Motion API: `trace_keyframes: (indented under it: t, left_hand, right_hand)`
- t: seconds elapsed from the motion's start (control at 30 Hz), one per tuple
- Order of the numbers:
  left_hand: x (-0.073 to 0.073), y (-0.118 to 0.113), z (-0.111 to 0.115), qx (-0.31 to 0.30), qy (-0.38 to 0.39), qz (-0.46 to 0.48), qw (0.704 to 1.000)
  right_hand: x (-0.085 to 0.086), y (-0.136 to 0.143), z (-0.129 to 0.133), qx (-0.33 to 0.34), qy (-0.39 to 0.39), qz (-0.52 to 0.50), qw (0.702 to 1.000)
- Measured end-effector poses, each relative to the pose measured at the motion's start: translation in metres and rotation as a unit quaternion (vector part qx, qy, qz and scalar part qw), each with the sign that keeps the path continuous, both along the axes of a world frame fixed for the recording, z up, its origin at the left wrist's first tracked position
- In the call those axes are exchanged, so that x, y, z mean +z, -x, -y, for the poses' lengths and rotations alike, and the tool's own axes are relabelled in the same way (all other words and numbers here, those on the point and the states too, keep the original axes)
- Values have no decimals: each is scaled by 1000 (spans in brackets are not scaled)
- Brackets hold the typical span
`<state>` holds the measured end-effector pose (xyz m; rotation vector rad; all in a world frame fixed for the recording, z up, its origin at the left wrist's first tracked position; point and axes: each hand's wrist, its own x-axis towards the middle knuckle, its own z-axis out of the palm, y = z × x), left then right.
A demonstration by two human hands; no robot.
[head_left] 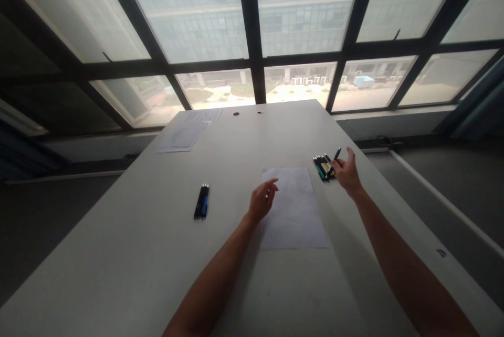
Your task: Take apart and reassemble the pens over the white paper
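Paper (294,213) is lying under the loose, empty left hand (262,201), while the right hand (346,173) is gripping a pen (337,153), tilted probably to clear neighbouring pens (319,168)

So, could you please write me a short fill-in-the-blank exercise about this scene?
1. The right hand holds one dark ____.
2. The ____ hand is over an edge of the white sheet.
3. The only bright colour on the pens lying left of both hands is ____.
4. Beyond the far end of the table are large, dark-framed ____.

Missing words: pen; left; blue; windows.
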<state>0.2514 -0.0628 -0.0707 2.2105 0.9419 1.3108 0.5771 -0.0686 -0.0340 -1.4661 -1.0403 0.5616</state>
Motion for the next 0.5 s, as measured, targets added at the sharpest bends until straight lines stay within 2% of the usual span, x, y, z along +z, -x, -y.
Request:
trace_keyframes:
  t: [0.1, 0.2, 0.33, 0.5]
  left_hand:
    - [0, -1, 0, 1, 11, -1, 1000]
    - [1, -1, 1, 6, 7, 3, 1000]
    - [2, 0, 1, 16, 4, 3, 1000]
    - [2, 3, 1, 15, 11, 11, 1000]
  right_hand:
    - [-13, -52, -14, -46, 106, 142, 983]
    - [-21, -87, -25, -55, 211, 268, 938]
    - [-23, -102, -37, -52, 254, 361, 896]
    - [-27, -101, -53, -53, 294, 390, 871]
